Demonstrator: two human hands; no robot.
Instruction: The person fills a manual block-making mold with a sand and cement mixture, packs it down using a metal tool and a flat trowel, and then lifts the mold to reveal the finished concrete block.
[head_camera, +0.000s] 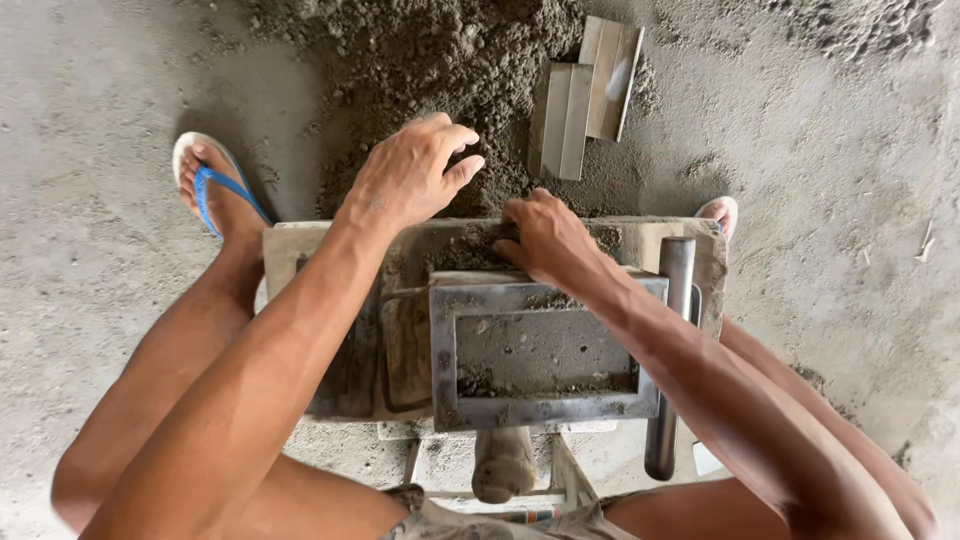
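A rectangular metal mould frame (448, 352) sits on a worn wooden board (290, 250) between my knees, its inside partly filled with damp grey mix. My left hand (412, 170) reaches past the board's far edge into the pile of dark sandy mix (440, 55), fingers curled down on the loose material. My right hand (545, 235) rests at the mould's far rim, fingers closed over a clump of mix lying there. A metal bar (672, 330) runs along the mould's right side.
Two flat wooden pieces (585, 95) lie on the pile's right side. A round wooden handle (503, 465) sticks out below the mould. My left foot in a blue sandal (215, 190) is planted left of the board. Concrete floor surrounds everything.
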